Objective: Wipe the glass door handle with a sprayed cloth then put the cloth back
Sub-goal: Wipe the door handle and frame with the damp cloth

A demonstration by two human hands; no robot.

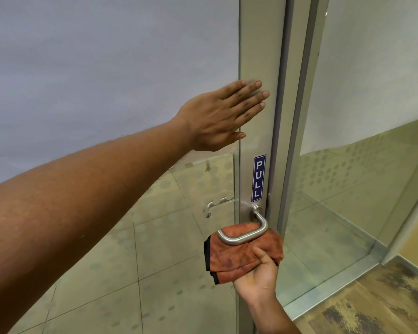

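Observation:
A brushed-steel lever handle (pixel 247 233) juts from the metal stile of the glass door (pixel 253 56), just below a blue "PULL" sticker (pixel 258 178). My right hand (pixel 260 277) grips a folded orange cloth (pixel 241 254) with a black edge and presses it up against the underside of the handle. My left hand (pixel 217 116) lies flat with straight fingers against the glass and stile, well above the handle, holding nothing.
Frosted film covers the upper glass (pixel 106 68). Through the lower pane a tiled floor (pixel 155 249) and a second handle (pixel 217 204) on the far side show. A fixed glass panel (pixel 360 189) stands to the right, with a metal floor track (pixel 333 286) and wood-look flooring (pixel 384 304).

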